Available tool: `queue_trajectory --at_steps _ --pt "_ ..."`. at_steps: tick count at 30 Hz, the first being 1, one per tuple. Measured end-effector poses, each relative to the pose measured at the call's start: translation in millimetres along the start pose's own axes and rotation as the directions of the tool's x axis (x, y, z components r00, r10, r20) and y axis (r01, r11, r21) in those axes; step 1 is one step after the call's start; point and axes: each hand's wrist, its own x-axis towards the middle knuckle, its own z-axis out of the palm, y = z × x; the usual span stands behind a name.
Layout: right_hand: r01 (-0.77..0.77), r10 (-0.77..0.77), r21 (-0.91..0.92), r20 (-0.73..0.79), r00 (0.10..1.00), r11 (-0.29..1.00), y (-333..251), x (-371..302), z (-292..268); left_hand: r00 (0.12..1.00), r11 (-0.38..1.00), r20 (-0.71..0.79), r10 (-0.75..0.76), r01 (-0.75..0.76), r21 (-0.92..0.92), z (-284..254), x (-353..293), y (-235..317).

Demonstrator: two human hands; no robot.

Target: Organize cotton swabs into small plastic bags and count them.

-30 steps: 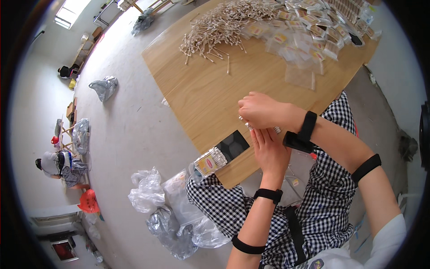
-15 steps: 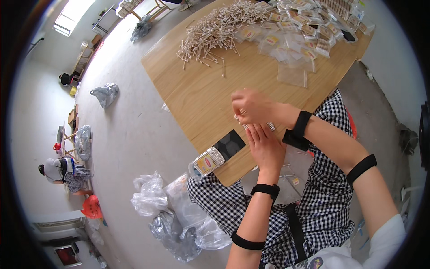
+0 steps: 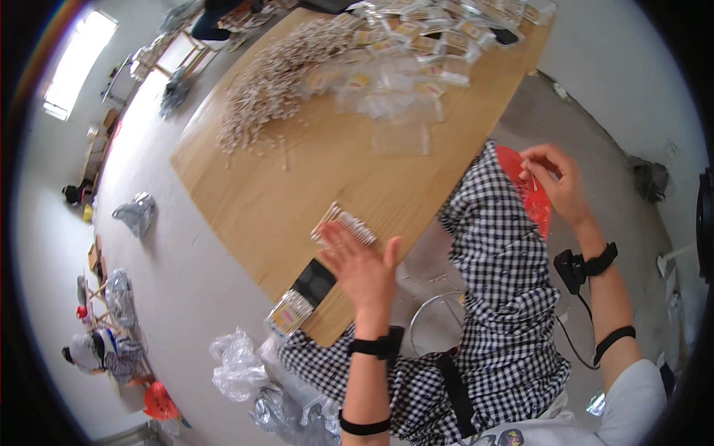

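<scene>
My left hand (image 3: 358,271) lies with its fingers stretched and thumb apart, the fingertips resting on a small row of cotton swabs (image 3: 355,225) near the table's front edge. Off the table to the right, my right hand (image 3: 558,182) is raised over a red plastic bag (image 3: 537,209) beside my leg. Its thumb and fingers are pinched on what looks like a single cotton swab (image 3: 534,183). Close to my left wrist, a flat black object (image 3: 314,281) lies on the table corner. Touching it is a filled pack of cotton swabs (image 3: 291,312) with a yellow and white label.
A large heap of loose cotton swabs (image 3: 271,85) covers the far left of the wooden table (image 3: 223,193). Clear bags (image 3: 398,97) and filled packs (image 3: 454,44) lie at the far right. Crumpled plastic bags (image 3: 238,364) are on the floor. Another person (image 3: 89,353) sits far left.
My right hand has left the swabs beside my left hand and swung right, off the table, to above the red bag. The left hand's fingers have spread. The view has shifted right.
</scene>
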Motion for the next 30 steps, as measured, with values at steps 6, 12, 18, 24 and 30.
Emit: queue_trajectory --at_steps 6,12,18,24,30 --pt "-0.292 0.256 -0.206 -0.185 0.949 0.934 56 -41 -52 0.997 0.994 0.081 0.004 0.004 -0.106 -23 30 -24" --pt "-0.301 0.294 -0.591 -0.112 0.949 0.748 152 -50 -74 0.997 0.956 0.051 0.054 -0.037 -0.289 -43 16 -29" --pt "-0.129 0.131 0.04 -0.037 0.991 0.991 26 17 16 0.887 0.298 -0.059 -0.457 0.091 -0.95 -46 5 -47" --pt "-0.121 -0.048 0.6 0.258 0.965 0.791 -45 41 177 0.81 0.026 -0.021 -0.586 -0.007 -1.0 -29 15 -25" --pt "-0.253 0.029 0.531 0.393 0.919 0.809 -33 37 255 0.836 0.005 -0.022 -0.548 -0.024 -1.0 -18 27 -14"
